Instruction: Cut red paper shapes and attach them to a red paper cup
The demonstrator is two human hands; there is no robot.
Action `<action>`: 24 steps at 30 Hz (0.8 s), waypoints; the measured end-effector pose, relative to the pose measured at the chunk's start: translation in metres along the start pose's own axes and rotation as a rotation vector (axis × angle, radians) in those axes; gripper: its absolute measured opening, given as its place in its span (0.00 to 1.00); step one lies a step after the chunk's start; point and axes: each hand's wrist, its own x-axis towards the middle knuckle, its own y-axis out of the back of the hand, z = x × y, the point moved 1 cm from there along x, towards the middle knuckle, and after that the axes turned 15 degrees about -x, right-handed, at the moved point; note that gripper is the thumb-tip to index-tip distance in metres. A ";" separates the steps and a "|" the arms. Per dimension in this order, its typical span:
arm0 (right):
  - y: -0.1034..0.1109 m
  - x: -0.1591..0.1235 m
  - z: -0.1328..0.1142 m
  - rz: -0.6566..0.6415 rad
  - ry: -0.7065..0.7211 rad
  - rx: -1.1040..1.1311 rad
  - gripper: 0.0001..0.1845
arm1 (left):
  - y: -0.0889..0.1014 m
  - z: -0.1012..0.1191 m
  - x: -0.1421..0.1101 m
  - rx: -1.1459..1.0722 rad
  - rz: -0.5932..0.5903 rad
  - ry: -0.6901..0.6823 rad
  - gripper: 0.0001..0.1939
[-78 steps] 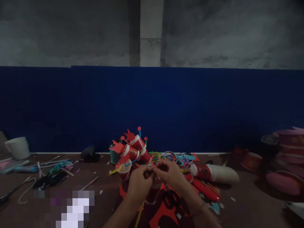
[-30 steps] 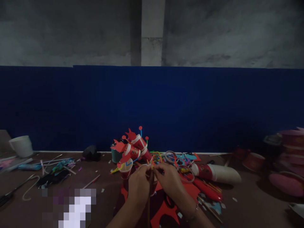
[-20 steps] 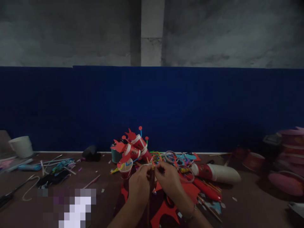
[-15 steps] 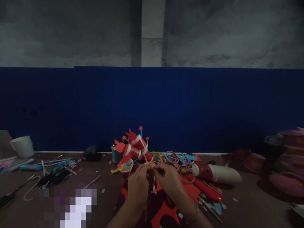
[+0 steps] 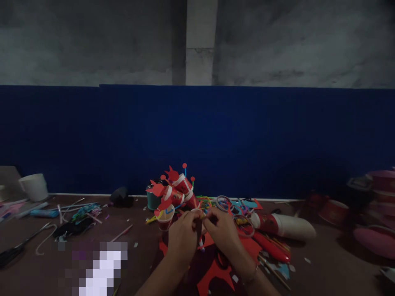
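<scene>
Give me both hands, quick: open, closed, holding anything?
Left hand: closed, fingertips pinched; anything between them is too small to make out.
Right hand: closed, fingertips pinched close to the left's; its hold can't be told either.

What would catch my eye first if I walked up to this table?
Probably the tilted red cups with cut-paper shapes and disc-tipped stalks, just beyond the left hand, bright against the dark blue panel. Close beside that hand is the right hand, both above cut red paper.
</scene>
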 end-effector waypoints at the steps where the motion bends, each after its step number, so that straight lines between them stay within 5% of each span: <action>1: 0.002 0.002 0.003 0.030 0.001 -0.046 0.07 | 0.001 -0.002 0.003 -0.055 0.004 0.021 0.11; 5: 0.016 0.012 0.024 0.132 -0.065 -0.249 0.08 | 0.000 -0.019 0.016 -0.395 -0.058 0.159 0.12; 9: 0.023 0.017 0.037 0.112 -0.139 -0.406 0.13 | -0.008 -0.039 0.024 -0.734 0.022 0.320 0.13; 13: 0.022 0.009 0.019 0.203 0.083 -0.257 0.09 | -0.015 -0.049 0.025 -0.816 0.065 0.375 0.14; 15: 0.018 0.000 0.002 0.087 0.213 -0.120 0.07 | -0.015 -0.049 0.025 -0.794 0.075 0.367 0.13; 18: 0.004 -0.014 -0.018 -0.209 0.168 -0.024 0.15 | -0.011 -0.044 0.024 -0.731 0.107 0.323 0.13; 24: -0.015 -0.020 -0.021 -0.269 0.069 0.135 0.08 | -0.005 -0.039 0.026 -0.716 0.058 0.313 0.11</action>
